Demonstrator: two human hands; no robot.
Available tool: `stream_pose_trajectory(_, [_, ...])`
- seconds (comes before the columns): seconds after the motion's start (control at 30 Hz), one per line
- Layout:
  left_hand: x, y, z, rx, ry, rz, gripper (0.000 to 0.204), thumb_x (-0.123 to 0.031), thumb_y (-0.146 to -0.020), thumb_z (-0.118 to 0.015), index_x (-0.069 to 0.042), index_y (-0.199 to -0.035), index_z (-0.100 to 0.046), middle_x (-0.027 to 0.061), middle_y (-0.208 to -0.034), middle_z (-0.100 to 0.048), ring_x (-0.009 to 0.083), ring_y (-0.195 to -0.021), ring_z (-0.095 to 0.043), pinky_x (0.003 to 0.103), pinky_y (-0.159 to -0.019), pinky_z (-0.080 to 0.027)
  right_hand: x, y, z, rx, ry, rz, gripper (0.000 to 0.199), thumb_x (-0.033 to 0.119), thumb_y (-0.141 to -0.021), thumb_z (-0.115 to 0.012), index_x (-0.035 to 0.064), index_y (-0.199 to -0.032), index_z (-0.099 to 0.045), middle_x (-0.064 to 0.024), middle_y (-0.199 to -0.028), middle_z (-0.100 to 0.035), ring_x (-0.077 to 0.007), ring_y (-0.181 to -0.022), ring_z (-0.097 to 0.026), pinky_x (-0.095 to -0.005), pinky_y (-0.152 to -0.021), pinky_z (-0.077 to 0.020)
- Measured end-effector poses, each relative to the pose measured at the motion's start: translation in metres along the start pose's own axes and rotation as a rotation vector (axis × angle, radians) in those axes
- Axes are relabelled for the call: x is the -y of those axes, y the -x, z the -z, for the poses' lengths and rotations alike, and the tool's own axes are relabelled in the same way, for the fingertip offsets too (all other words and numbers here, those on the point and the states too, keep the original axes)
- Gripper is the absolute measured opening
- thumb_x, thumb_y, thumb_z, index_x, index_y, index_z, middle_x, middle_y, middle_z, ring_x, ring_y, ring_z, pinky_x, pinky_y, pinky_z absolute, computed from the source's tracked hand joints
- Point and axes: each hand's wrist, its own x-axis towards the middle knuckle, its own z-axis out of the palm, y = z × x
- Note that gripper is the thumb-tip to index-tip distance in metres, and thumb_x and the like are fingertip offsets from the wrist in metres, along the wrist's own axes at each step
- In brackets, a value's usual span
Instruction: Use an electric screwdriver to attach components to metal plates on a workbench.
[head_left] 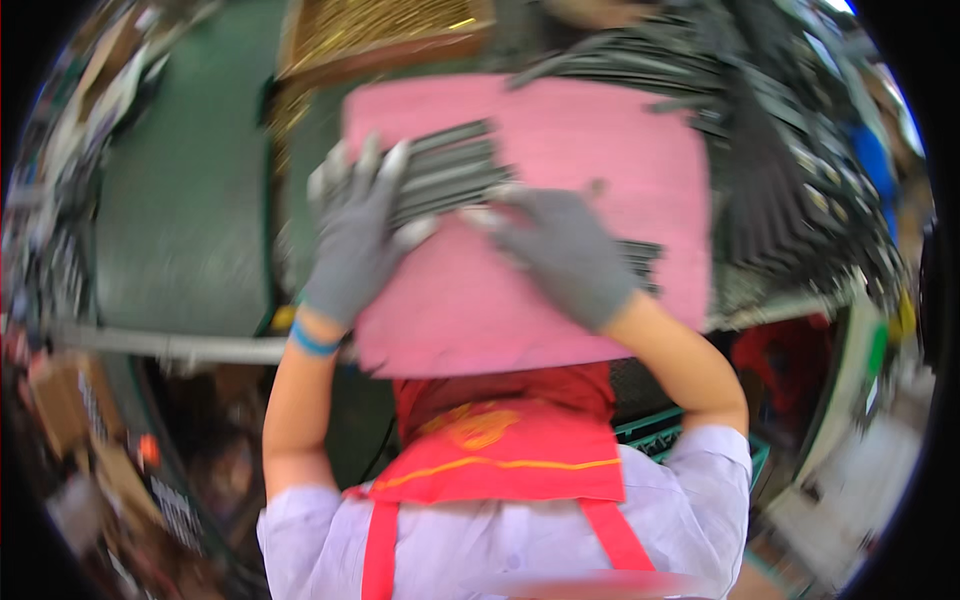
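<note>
On a pink mat (600, 130) lies a row of dark grey strips (450, 165), side by side. My left hand (355, 235), in a grey glove with whitish fingertips, rests at the left ends of the strips with its fingers stretched and spread. My right hand (565, 245), gloved alike, has its fingertips drawn together at the right end of the nearest strip. Motion blur softens both hands. Partly covered by my right wrist, a few short dark pieces (640, 262) lie on the mat.
A wooden tray (385, 55) of thin gold-coloured pieces stands beyond the mat. Long dark strips (640, 60) are heaped at the far right, beside a fanned stack (770, 190). To the left is a dark green work surface (185, 200); cardboard boxes (70, 400) sit lower left.
</note>
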Motion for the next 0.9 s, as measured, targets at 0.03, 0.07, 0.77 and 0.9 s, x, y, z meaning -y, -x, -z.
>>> stream_pose_trajectory(0.03, [-0.004, 0.002, 0.003, -0.006, -0.010, -0.009, 0.069, -0.044, -0.089, -0.058, -0.009, -0.145, -0.036, 0.0172, -0.149, -0.035, 0.0408, -0.139, -0.027, 0.052, -0.114, -0.015, -0.005, -0.015, -0.007, 0.091, -0.043, -0.035, 0.022, 0.012, -0.086, -0.053, 0.0104, -0.107, -0.060, -0.0112, -0.106, -0.057, -0.0280, -0.093, -0.061, -0.0398, -0.074, -0.0495])
stream_pose_trajectory(0.07, [-0.007, 0.003, 0.003, -0.018, -0.006, -0.047, 0.062, -0.039, -0.090, -0.058, -0.011, -0.143, -0.041, 0.0128, -0.147, -0.040, 0.0374, -0.138, -0.029, 0.053, -0.114, -0.016, -0.016, -0.018, -0.026, -0.048, 0.010, 0.041, 0.019, 0.013, -0.085, -0.054, 0.0108, -0.102, -0.062, -0.0108, -0.101, -0.058, -0.0275, -0.087, -0.063, -0.0389, -0.069, -0.0508])
stream_pose_trajectory(0.77, [-0.064, 0.028, 0.019, -0.022, 0.649, 0.256, 0.043, -0.028, -0.094, -0.056, 0.004, -0.122, -0.056, 0.0212, -0.124, -0.056, 0.0393, -0.112, -0.054, 0.046, -0.095, -0.041, -0.021, -0.066, -0.040, 0.152, -0.159, -0.169, 0.016, 0.015, -0.077, -0.061, 0.0167, -0.088, -0.072, -0.0052, -0.101, -0.067, -0.0275, -0.097, -0.063, -0.0414, -0.082, -0.0493])
stream_pose_trajectory(0.9, [-0.021, 0.015, 0.013, -0.209, 0.014, 0.048, 0.052, -0.038, -0.095, -0.053, -0.003, -0.134, -0.051, 0.0205, -0.143, -0.043, 0.0410, -0.129, -0.042, 0.048, -0.108, -0.032, -0.010, -0.041, -0.030, 0.185, -0.014, -0.155, 0.014, 0.016, -0.077, -0.062, 0.0153, -0.088, -0.071, -0.0063, -0.098, -0.067, -0.0275, -0.095, -0.062, -0.0418, -0.081, -0.0482])
